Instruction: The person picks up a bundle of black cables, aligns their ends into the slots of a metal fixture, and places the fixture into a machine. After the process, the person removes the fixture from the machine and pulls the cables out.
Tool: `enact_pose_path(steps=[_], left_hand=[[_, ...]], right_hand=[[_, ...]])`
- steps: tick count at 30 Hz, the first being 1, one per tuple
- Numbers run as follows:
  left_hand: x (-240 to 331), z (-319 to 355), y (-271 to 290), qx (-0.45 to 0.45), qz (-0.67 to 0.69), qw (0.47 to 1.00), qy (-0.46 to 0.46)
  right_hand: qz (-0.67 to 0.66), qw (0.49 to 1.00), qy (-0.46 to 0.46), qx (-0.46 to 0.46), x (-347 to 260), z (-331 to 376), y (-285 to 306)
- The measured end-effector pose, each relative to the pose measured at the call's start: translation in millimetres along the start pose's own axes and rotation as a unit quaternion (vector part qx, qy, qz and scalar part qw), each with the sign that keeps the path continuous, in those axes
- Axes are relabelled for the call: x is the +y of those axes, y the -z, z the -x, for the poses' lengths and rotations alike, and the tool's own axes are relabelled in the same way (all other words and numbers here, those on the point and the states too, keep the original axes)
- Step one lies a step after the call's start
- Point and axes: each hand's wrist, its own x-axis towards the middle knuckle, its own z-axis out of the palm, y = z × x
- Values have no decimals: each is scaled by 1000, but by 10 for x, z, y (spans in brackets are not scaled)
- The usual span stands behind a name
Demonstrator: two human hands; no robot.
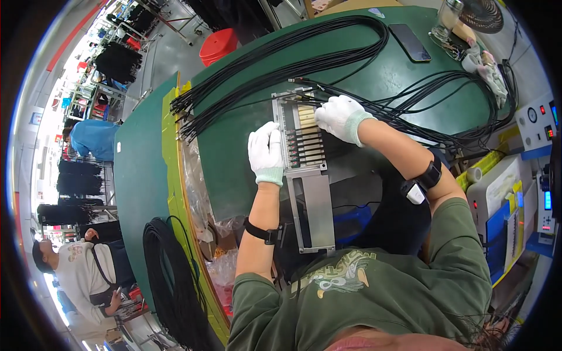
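A long silvery metal fixture [293,137] lies across the near edge of the green table. Several black cables with small connector ends sit side by side in its lower slots, and pale yellow slots [306,116] show above them. My left hand [266,151], in a white glove, presses against the fixture's left edge with bent fingers held together. At the upper right side of the slots, my gloved right hand [341,117] has its fingers pinched together; whatever lies between the fingertips is hidden. A flat metal plate [318,210] extends from the fixture toward my body.
Long bundles of black cable [293,44] curve over the green table [246,193]. A phone [410,42] and a glass jar [448,17] lie farther back. At left hangs a coiled cable bundle [170,281]; a red stool [218,47] stands beyond. Control boxes [535,123] are on the right.
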Motion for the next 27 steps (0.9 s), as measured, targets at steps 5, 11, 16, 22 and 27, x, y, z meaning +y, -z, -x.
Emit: enact_pose_path(steps=[5, 11, 16, 22, 27], left_hand=[[-83, 12, -30, 7, 10, 998, -57], [161, 18, -66, -34, -108, 984, -140], [263, -19, -27, -90, -169, 967, -171], [301, 62, -41, -95, -153, 970, -161], [241, 150, 104, -61, -27, 995, -77]], right_hand=[[-128, 990, -46, -34, -23, -10, 8], [-165, 983, -77, 2, 8, -5, -88], [-30, 989, -85, 116, 118, -12, -30], [18, 984, -111, 136, 305, -29, -99], [-157, 965, 29, 208, 407, -22, -73]])
